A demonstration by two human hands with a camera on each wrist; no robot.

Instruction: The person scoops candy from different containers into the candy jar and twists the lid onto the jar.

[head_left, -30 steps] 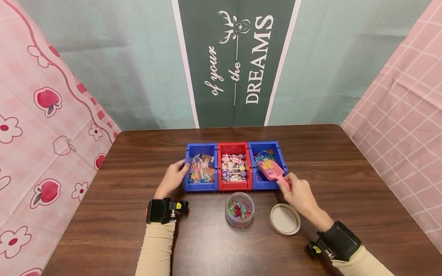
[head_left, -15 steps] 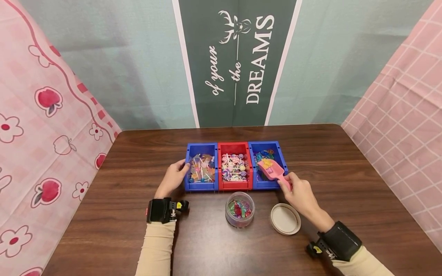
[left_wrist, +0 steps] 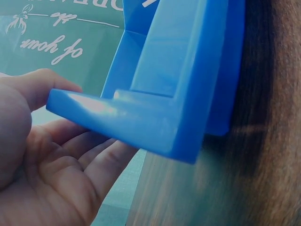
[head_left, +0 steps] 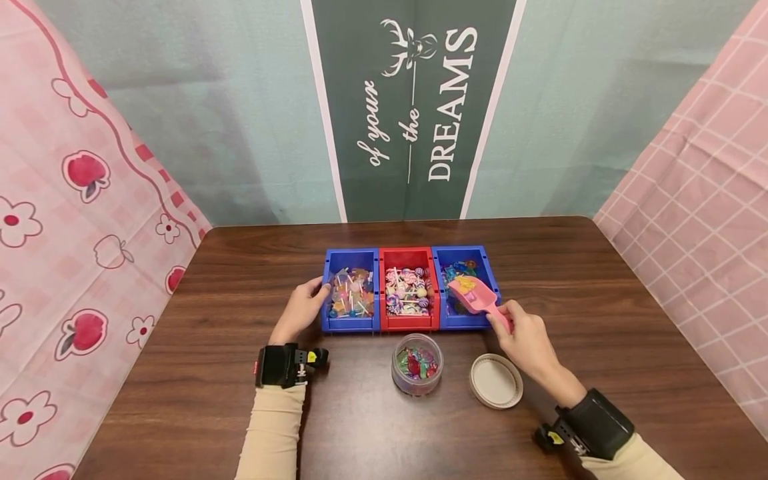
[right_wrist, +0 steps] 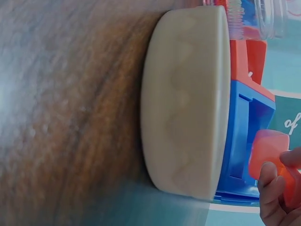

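My right hand (head_left: pixel 528 338) grips the handle of a pink scoop (head_left: pixel 477 298), which holds a few yellow and pinkish pieces over the right blue bin (head_left: pixel 465 322). Blue and other coloured translucent pieces lie in that bin. In the right wrist view, fingers and thumb curl round the scoop's handle (right_wrist: pixel 292 186). My left hand (head_left: pixel 300 310) holds the outer side wall of the left blue bin (head_left: pixel 351 325), full of small stick candies. The left wrist view has the thumb on one side of the blue wall (left_wrist: pixel 117 120) and the fingers on the other.
A red bin (head_left: pixel 409 323) with striped lollipop-like pieces stands between the blue bins. In front are a clear open jar (head_left: pixel 417 385) partly filled with coloured pieces and a cream lid (head_left: pixel 495 381). A printed cloth (head_left: pixel 258 133) hangs behind the brown table (head_left: pixel 198 373).
The scoop has shifted slightly within the right bin's area, and its handle and my right hand have moved a little to the right. My left hand keeps its hold on the left bin.
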